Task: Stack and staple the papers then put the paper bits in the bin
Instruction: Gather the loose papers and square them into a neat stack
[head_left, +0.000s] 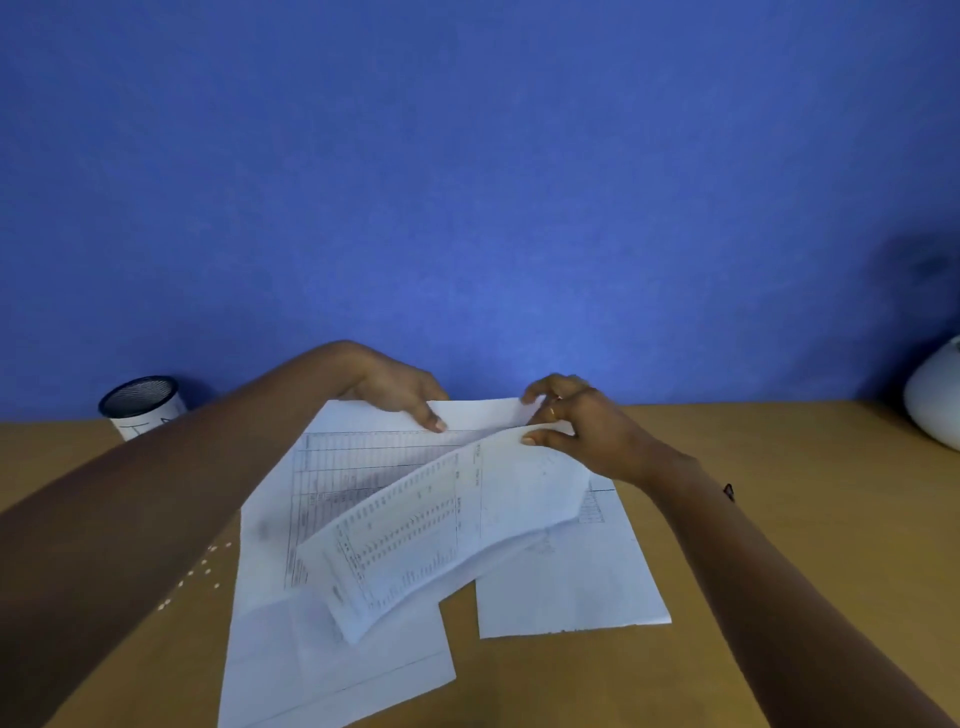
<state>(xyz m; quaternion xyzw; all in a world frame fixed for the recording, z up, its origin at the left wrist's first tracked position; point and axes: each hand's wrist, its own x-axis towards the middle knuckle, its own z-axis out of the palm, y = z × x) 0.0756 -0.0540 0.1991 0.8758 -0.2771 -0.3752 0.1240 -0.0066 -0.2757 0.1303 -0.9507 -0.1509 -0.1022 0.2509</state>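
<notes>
Several white printed papers (343, 654) lie spread on the wooden desk (779, 545) in front of me. My right hand (582, 426) pinches the far corner of a curled sheet with table print (431, 540) and holds it lifted above the others. My left hand (400, 389) rests at the far edge of the pile, its fingers pressing down on a printed sheet (353, 467). Small white paper bits (202, 571) are scattered on the desk beside my left forearm. No stapler is in view.
A black mesh cup with a white label (143, 405) stands at the back left against the blue wall. A white rounded object (935, 400) sits at the right edge of the desk.
</notes>
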